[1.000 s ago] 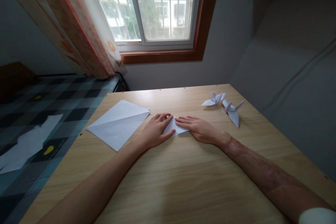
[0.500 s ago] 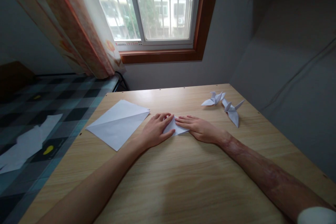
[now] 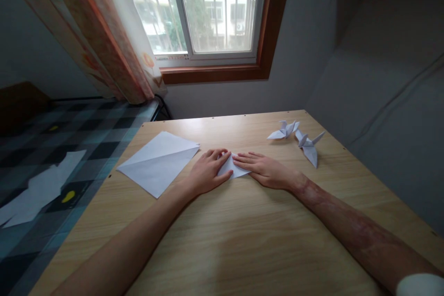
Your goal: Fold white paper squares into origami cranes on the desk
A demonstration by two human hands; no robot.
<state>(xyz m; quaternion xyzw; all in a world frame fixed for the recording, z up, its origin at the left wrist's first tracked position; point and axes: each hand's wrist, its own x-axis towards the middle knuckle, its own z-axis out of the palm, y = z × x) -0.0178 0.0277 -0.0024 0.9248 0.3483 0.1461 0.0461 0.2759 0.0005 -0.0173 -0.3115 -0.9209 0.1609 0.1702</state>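
A small folded piece of white paper point(image 3: 233, 168) lies on the wooden table between my hands, partly covered by them. My left hand point(image 3: 210, 171) rests on its left side, fingers bent a little and the thumb apart on the paper. Flat across its right side lies my right hand point(image 3: 265, 169), fingers stretched out and pointing left. Both hands press from above, and neither grips the paper. Left of my left hand is a larger square of white paper point(image 3: 159, 162) with a crease across it.
Two white origami cranes point(image 3: 308, 145) stand at the table's back right. On the checked bed point(image 3: 21, 138) to the left lie torn white paper pieces point(image 3: 45, 189). A window point(image 3: 215, 9) and a curtain point(image 3: 107, 32) are behind the table point(image 3: 222, 240).
The whole view has shifted very slightly. Both hands stay in nearly the same place on the folded paper.
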